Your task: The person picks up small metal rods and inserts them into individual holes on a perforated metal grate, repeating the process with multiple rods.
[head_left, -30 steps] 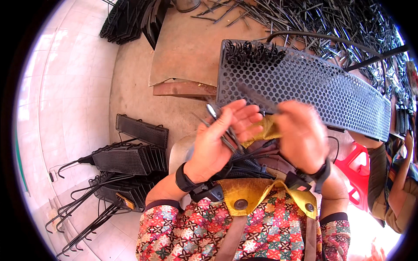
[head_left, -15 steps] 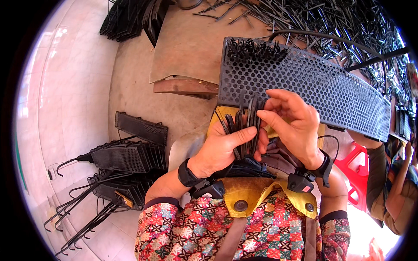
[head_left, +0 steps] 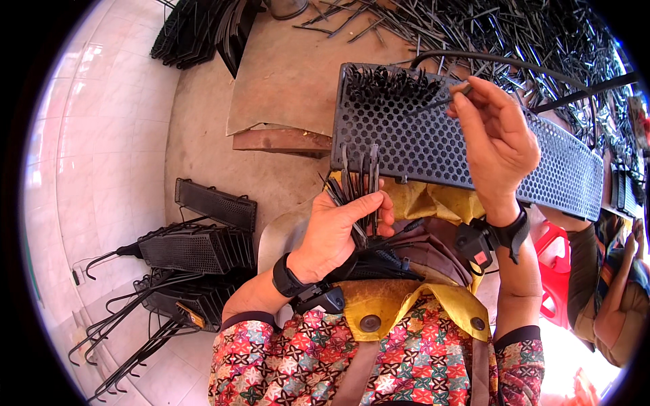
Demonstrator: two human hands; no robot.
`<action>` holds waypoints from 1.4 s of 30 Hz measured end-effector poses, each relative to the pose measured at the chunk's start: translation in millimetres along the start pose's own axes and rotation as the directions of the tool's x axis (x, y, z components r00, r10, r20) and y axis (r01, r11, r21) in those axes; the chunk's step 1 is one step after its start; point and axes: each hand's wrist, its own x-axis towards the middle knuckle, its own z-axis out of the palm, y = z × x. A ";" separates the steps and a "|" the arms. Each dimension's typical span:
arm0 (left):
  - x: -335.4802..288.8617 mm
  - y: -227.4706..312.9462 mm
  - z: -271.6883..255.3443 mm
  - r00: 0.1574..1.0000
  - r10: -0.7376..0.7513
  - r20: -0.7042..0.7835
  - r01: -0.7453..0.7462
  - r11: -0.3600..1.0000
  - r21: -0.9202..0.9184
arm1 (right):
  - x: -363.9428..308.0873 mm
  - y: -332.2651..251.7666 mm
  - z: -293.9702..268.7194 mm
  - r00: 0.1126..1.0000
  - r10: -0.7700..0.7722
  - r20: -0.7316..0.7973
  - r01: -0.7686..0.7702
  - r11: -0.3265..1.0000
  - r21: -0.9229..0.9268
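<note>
My left hand is closed round a bunch of thin black strips, their upper ends fanning out past the fingers. Up and to the right, my right hand pinches a single dark strip between thumb and fingertips. That strip points left over a long black perforated panel with many round holes. At the panel's far left corner, a cluster of black strips stands up out of the holes. The bunch in my left hand overlaps the panel's near left edge.
A large heap of loose black strips covers the far right of the table. Black perforated baskets with hooked rods are stacked on the left floor. A red plastic stool and another person are at the right.
My right hand has moved from beside the bunch up and right over the panel, with one strip in its fingertips. My left hand has shifted slightly left, still holding the bunch.
</note>
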 end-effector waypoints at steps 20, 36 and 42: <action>-2.1 0.5 0.5 0.998 0.043 0.054 -0.044 0.999 0.014 | -5.7 -1.8 16.6 0.838 -0.041 0.545 0.181 0.961 -0.207; 1.8 -2.4 1.0 0.998 -0.059 0.038 0.060 0.997 -0.038 | 13.6 -2.9 -7.2 0.999 0.046 0.000 -0.046 0.998 0.046; 1.7 -2.3 -0.2 0.999 -0.032 0.040 0.034 0.998 -0.054 | 19.4 6.9 5.2 0.939 -0.327 0.101 0.343 0.893 -0.293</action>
